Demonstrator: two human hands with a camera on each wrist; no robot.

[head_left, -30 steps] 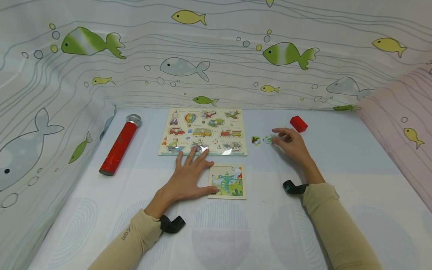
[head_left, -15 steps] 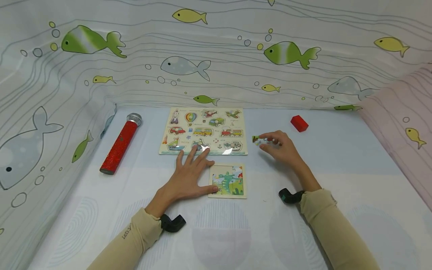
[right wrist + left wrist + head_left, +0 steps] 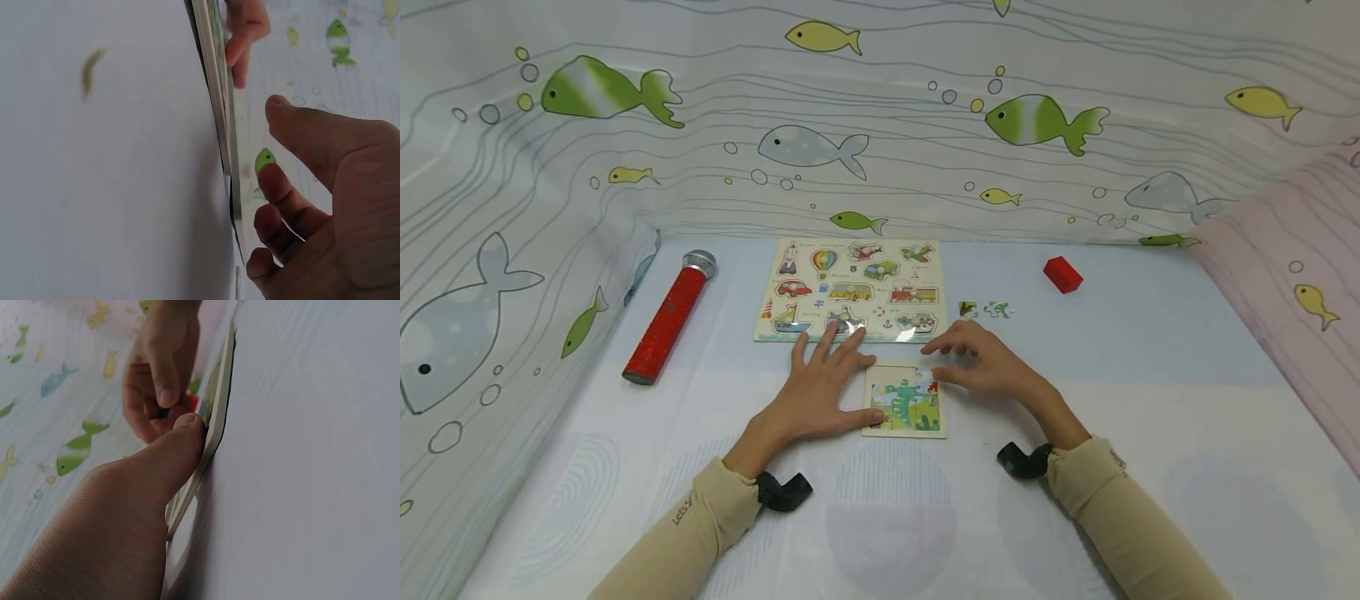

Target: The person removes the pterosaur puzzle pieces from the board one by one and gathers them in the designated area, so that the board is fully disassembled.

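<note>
A small wooden jigsaw puzzle [image 3: 907, 405] with a green dinosaur picture lies flat on the table; bare wood shows at its upper left. My left hand [image 3: 822, 394] is spread beside it, the thumb resting on its lower left edge and the fingertips over the front of a larger board. My right hand [image 3: 981, 360] hovers at the puzzle's upper right corner. In the right wrist view the thumb [image 3: 306, 134] stands apart from the bent fingers, with nothing between them. Two loose jigsaw pieces, one brown and green [image 3: 967, 309], one pale green and white [image 3: 998, 309], lie behind the right hand.
The larger board with vehicle pictures [image 3: 857, 279] lies just behind the small puzzle. A red microphone [image 3: 666, 321] is on the left and a red block [image 3: 1063, 274] at the back right. Fish-printed cloth [image 3: 925, 142] rises behind the table.
My right hand has moved from the two loose pieces toward me and left to the puzzle's corner, leaving both pieces on the table. The left hand has kept its place.
</note>
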